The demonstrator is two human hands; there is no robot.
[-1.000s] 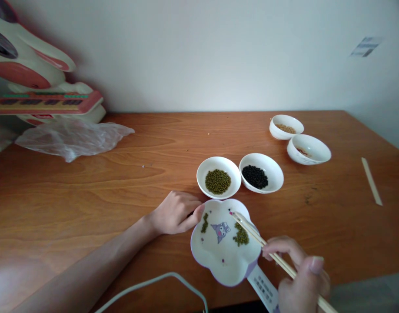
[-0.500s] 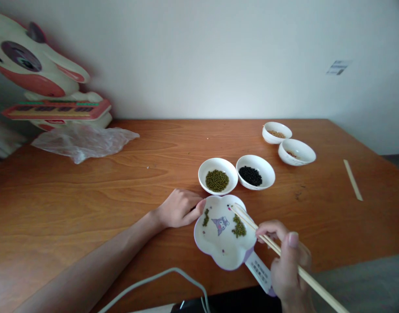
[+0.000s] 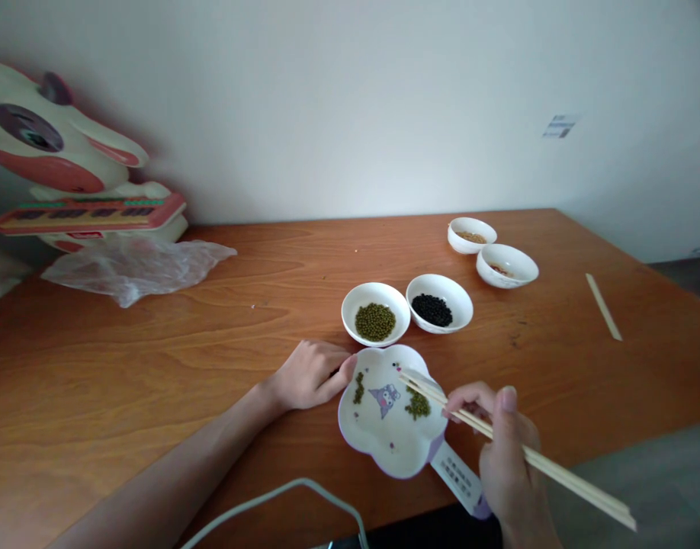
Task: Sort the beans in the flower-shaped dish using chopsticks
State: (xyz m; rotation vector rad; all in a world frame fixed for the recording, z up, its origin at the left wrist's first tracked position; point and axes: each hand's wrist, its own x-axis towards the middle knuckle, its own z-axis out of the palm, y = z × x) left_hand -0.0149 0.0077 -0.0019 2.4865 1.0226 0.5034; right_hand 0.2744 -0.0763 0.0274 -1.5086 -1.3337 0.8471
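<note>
A flower-shaped white dish with a purple rim, a printed cartoon figure and a labelled handle lies at the front of the table. My left hand has curled fingers and holds the dish's left rim, thumb against the edge. In my right hand is a pair of wooden chopsticks, their tips over the dish beside a cluster of green beans. A smaller group of green beans lies near the left rim. Behind the dish are a bowl of green beans and a bowl of black beans.
Two more white bowls stand farther back, one with tan grains, the other with reddish bits. A light strip lies at right. A plastic bag and cow-shaped toy keyboard sit at left. A pale cable crosses in front.
The chopstick tips have moved from the dish's upper edge down toward the larger green bean cluster. My left hand stays at the rim. The whole view has shifted slightly.
</note>
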